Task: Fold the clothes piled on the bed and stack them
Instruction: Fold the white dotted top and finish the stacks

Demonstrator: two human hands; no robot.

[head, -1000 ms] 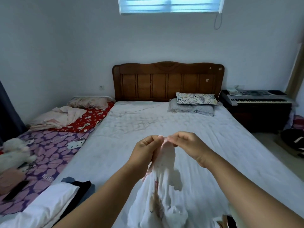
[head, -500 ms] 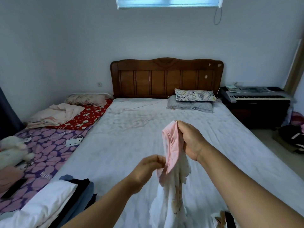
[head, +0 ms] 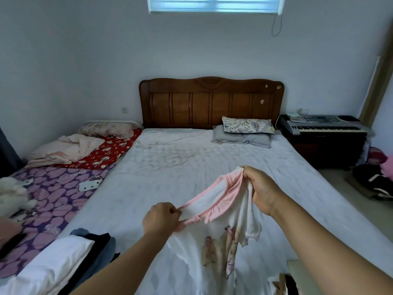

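Both hands pinch the white top (head: pixel 212 248) by its pink neckline: left hand (head: pixel 160 218) low & nearer, right hand (head: pixel 260 188) higher, farther; body hangs down twd bed (head: pixel 191 167).

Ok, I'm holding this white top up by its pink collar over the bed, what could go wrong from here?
1. Both hands, left and right, pinch only the pink collar, so the stretchy trim may pull out of shape.
2. The white top hangs bunched, one sleeve twisted near your right wrist; laid down like this, it would likely fold crooked.
3. Its hem hangs near the stacked clothes and could drag them.
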